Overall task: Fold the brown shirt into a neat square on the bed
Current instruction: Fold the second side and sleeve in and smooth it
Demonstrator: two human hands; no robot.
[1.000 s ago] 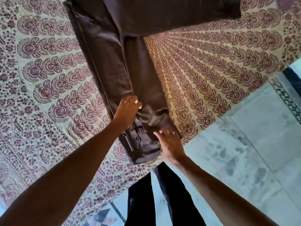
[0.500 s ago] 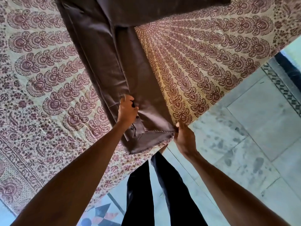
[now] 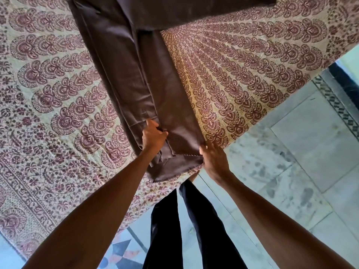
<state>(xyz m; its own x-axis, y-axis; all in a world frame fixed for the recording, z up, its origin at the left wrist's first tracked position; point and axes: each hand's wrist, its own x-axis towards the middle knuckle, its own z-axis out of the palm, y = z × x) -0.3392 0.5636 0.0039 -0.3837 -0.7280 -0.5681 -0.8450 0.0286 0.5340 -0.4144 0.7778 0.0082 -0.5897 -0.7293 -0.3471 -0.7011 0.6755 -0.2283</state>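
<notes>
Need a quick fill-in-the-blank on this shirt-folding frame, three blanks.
1. Number of hands holding the long brown cloth shirt: ___.
2. The left hand grips it with curled ___.
3. The right hand holds its corner at the ___ of the maroon-patterned bedspread.
Missing: two; fingers; edge.

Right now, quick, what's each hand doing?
Left hand: closed, gripping a fold of the brown shirt.
Right hand: closed, pinching the shirt's near corner.

forearms (image 3: 93,214): bare | trousers (image 3: 206,226): black, plain, loose, straight-legged
</notes>
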